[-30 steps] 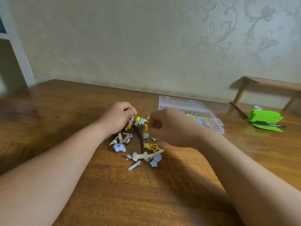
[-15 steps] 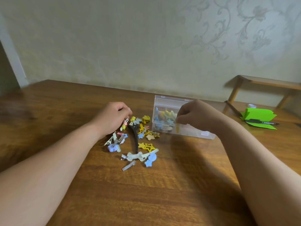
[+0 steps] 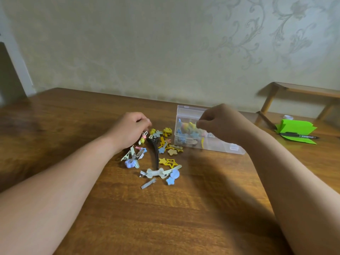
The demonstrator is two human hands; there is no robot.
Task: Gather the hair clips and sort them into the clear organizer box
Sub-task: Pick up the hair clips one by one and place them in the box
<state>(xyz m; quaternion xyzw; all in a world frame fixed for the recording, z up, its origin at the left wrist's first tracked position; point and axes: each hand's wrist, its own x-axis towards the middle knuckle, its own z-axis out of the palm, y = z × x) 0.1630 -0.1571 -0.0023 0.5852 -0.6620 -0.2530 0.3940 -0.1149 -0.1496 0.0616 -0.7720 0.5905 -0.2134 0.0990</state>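
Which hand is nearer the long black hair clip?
Left. The left hand sits just left of the far end of the long black hair clip, fingers close to it. The right hand is farther off to the right, at the clear organizer box.

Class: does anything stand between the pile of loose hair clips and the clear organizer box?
Nothing visible does. The colourful pile of loose hair clips lies close beside the clear plastic organizer box; the right hand is above the box.
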